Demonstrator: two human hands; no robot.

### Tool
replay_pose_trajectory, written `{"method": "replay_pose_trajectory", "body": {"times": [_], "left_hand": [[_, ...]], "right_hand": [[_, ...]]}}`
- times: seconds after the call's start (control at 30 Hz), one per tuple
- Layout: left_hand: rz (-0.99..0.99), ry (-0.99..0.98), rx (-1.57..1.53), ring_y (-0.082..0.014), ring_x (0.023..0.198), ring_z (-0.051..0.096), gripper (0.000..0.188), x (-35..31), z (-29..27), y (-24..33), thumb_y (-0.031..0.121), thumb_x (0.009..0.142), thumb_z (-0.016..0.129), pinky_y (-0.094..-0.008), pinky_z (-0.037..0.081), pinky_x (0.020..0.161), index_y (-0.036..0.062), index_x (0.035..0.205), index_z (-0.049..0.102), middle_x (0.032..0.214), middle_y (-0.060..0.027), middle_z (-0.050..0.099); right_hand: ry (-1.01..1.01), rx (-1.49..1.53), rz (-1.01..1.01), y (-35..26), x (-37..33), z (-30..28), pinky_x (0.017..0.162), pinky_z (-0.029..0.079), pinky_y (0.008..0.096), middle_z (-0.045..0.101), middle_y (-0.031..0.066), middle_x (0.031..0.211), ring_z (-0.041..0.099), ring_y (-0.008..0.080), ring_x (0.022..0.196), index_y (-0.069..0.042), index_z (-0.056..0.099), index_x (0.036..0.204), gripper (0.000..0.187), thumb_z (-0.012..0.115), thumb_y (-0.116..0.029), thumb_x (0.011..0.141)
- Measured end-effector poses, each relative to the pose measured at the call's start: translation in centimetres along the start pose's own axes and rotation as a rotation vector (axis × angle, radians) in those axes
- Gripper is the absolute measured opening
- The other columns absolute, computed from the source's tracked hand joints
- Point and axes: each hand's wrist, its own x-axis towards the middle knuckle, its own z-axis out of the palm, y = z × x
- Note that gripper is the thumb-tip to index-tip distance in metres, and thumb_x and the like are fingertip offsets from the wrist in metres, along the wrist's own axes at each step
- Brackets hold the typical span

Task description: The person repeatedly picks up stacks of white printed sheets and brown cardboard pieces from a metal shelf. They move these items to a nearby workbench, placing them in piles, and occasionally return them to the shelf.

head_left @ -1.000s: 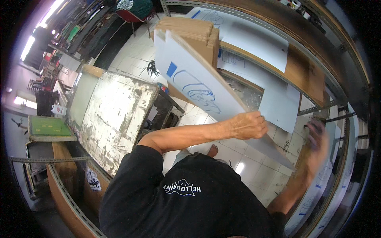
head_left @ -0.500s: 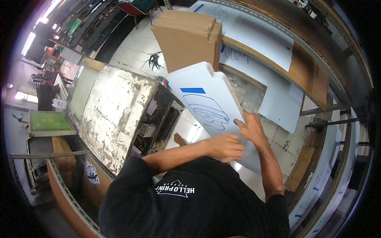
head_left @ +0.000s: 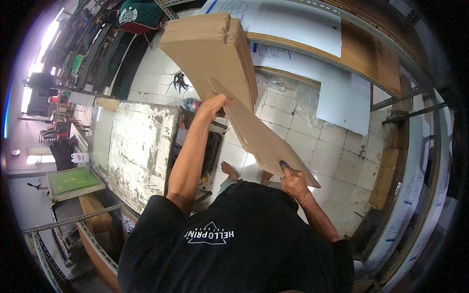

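Between both hands is a thin bundle of flat cardboard sheets (head_left: 261,139), plain brown face up, slanting from the tall cardboard stack toward my right side. My left hand (head_left: 215,105) is closed round its far left edge, close against the stack. At the near end my right hand (head_left: 294,183) grips the bundle, with the thumb lying on the brown face. The tall stack of brown cardboard sheets (head_left: 207,58) stands just beyond, its notched edges lined up. Part of its lower front is hidden behind my left hand and the bundle.
A worn, paint-flaked table (head_left: 141,151) stands to the left, with a green framed screen (head_left: 73,183) nearer me. Shelving with white printed sheets (head_left: 293,24) runs along the far side. More printed sheets (head_left: 403,205) stand at the right. Clear plastic (head_left: 308,100) lies on the tiled floor (head_left: 337,151).
The bundle has turned from its white face with blue print to its brown face. My left hand has moved from near my right hand out to the far edge.
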Motion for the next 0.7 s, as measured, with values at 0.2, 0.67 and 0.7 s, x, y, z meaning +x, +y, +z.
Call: {"method": "replay_pose_trajectory", "body": {"times": [0.2, 0.67, 0.7], "left_hand": [[0.071, -0.056, 0.077, -0.0263, 0.084, 0.061, 0.048, -0.5, 6.0, -0.4, -0.006, 0.063, 0.061, -0.0350, 0.051, 0.065, -0.0097, 0.110, 0.050, 0.097, -0.0178, 0.060], [0.670, -0.315, 0.470, -0.0388, 0.103, 0.057, 0.052, -4.2, 13.1, 2.1, -0.003, 0.067, 0.049, -0.0388, 0.047, 0.086, -0.0090, 0.118, 0.042, 0.106, -0.0301, 0.057], [0.689, -0.364, 0.517, -0.0396, 0.103, 0.057, 0.053, -4.4, 12.8, 3.0, -0.003, 0.066, 0.049, -0.0397, 0.047, 0.086, -0.0089, 0.118, 0.042, 0.107, -0.0301, 0.057]], "right_hand": [[-0.050, 0.008, 0.082, 2.6, -4.8, 0.6, 0.075, 0.053, 0.0403, 0.058, 0.0263, 0.110, 0.063, 0.0351, 0.090, 0.006, 0.048, 0.119, 0.055, 0.064, -0.008, 0.068], [-0.194, 0.177, 0.737, 9.2, 1.6, -3.5, 0.089, 0.045, 0.0424, 0.053, 0.0233, 0.123, 0.057, 0.0392, 0.104, -0.006, 0.020, 0.142, 0.093, 0.076, -0.022, 0.069], [-0.117, 0.145, 0.736, 10.4, 2.9, -3.9, 0.090, 0.045, 0.0425, 0.051, 0.0236, 0.125, 0.056, 0.0404, 0.104, -0.006, 0.017, 0.143, 0.094, 0.075, -0.022, 0.070]]}}
